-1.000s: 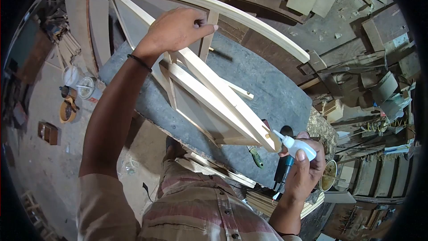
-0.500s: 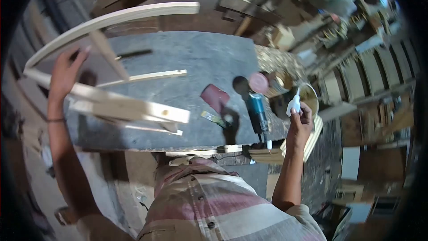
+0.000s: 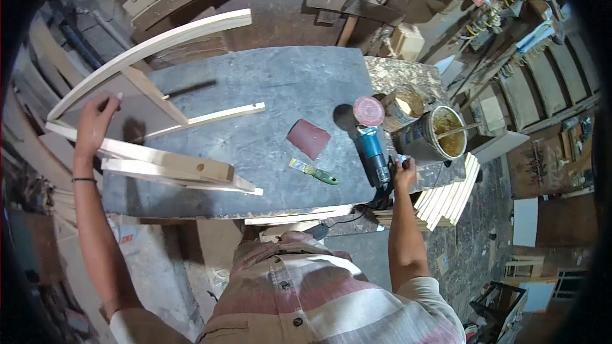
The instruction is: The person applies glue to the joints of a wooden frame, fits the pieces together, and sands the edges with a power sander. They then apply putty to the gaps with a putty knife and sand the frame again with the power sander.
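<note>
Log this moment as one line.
left hand: at wooden frame; right hand: beside grinder, grip unclear; table: sandpaper, scraper

Readable text: none | Labels, brands, numbers, signs: none legible

Gap between sandpaper [image 3: 309,139] and grinder [image 3: 371,148]

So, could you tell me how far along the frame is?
The curved frame already looks joined, crosspiece in place. The left hand is at it; the right hand is beside the power tool, its hold unclear. Sanding may be left: the sandpaper lies unheld.
</note>
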Action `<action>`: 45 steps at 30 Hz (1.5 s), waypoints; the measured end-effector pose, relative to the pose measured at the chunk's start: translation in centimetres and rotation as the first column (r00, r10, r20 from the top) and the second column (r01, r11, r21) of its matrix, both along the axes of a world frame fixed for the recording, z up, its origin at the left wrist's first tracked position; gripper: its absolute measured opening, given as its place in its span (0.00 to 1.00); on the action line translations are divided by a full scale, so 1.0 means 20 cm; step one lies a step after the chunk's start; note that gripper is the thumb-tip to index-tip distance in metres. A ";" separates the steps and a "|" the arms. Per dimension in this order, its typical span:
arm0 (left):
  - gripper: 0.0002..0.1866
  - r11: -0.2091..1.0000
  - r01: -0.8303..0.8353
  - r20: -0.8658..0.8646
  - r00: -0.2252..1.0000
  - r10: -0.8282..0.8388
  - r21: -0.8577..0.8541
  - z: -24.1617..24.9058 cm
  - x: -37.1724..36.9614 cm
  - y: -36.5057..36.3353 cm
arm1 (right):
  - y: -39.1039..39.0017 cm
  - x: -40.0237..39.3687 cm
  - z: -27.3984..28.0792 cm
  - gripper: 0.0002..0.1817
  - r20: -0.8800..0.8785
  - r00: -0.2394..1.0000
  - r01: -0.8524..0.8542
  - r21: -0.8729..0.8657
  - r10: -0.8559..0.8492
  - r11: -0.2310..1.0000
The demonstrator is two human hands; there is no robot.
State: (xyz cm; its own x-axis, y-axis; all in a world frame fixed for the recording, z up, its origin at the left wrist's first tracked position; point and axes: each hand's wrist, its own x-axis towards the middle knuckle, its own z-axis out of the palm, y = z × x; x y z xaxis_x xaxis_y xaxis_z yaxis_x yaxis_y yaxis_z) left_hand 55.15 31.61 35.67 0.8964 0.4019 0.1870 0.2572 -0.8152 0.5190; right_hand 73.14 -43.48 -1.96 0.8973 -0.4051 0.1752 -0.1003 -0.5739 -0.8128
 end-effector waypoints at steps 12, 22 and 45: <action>0.30 0.990 -0.051 -0.081 0.995 0.062 0.131 0.07 -0.02 -0.07 | 0.34 -0.25 0.44 0.11 0.326 0.945 0.046 -0.164 0.010 0.985; 0.32 0.978 -0.107 0.013 0.994 0.107 0.180 0.02 -0.04 -0.05 | 1.11 -0.36 0.32 0.21 -0.354 0.572 -0.802 -0.428 0.739 0.416; 0.27 0.978 -0.164 -0.004 0.986 0.166 0.127 0.10 -0.07 -0.14 | 2.06 -0.55 2.40 0.23 -0.255 -0.167 -0.602 -0.738 0.952 -0.304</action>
